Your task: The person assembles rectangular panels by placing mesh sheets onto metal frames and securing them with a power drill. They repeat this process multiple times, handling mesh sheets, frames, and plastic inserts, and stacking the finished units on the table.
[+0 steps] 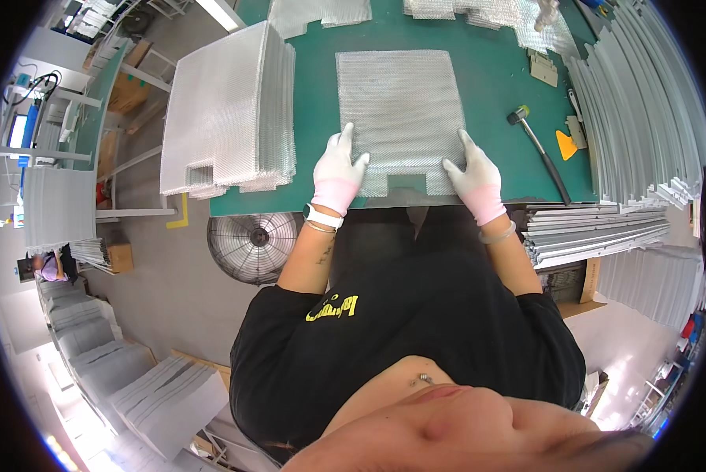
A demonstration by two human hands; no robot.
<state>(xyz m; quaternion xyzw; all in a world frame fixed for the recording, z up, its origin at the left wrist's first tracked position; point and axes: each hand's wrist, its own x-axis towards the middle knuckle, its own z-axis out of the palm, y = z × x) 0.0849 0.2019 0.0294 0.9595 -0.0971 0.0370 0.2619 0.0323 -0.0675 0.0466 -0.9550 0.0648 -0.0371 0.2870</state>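
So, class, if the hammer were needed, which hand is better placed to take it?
Probably the right hand: the hammer lies to its right, while the left hand is across the mesh sheet.

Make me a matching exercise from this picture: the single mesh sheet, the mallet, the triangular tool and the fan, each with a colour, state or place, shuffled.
1. mesh sheet
2. mallet
3. triangular tool
4. fan

A. bright yellow
B. lower than the green table
C. left hand and right hand at its sides
D. dark handle

Pairs: 1-C, 2-D, 3-A, 4-B
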